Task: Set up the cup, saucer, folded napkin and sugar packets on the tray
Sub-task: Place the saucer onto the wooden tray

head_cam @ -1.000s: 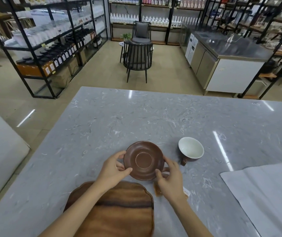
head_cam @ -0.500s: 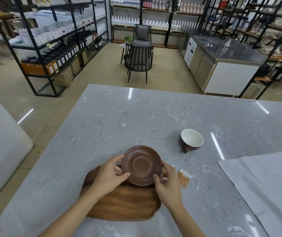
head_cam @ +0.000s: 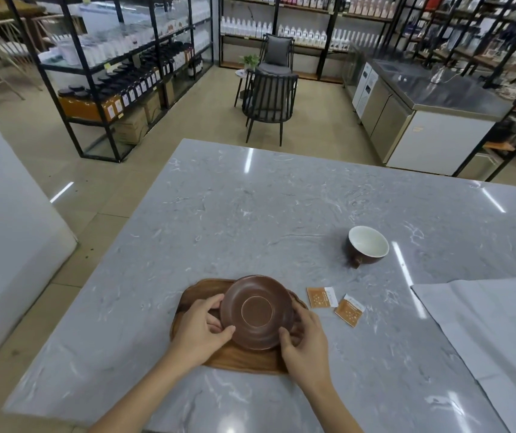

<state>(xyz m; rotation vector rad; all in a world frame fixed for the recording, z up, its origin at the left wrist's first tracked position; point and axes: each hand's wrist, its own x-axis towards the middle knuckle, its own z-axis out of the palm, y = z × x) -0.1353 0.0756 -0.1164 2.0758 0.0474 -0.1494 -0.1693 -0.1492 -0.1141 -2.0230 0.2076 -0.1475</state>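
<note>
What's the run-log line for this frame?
step: placing saucer | hands: left hand, right hand both on it | over: tray | off tray: cup, sugar packets, napkin

Two bare arms, no sleeves anywhere from the fingers back to the picture's edge. Left hand (head_cam: 202, 329) and right hand (head_cam: 308, 342) with no gloves. No rings or watch, as far as can be seen. Short, plain nails.

A grey marble table (head_cam: 250, 214) carries a wooden tray (head_cam: 241, 359) under the gripping hands, two orange sugar packets (head_cam: 334, 303) just right of them, a brown cup (head_cam: 367, 245) farther right, and a white napkin (head_cam: 484, 332) rightmost.
</note>
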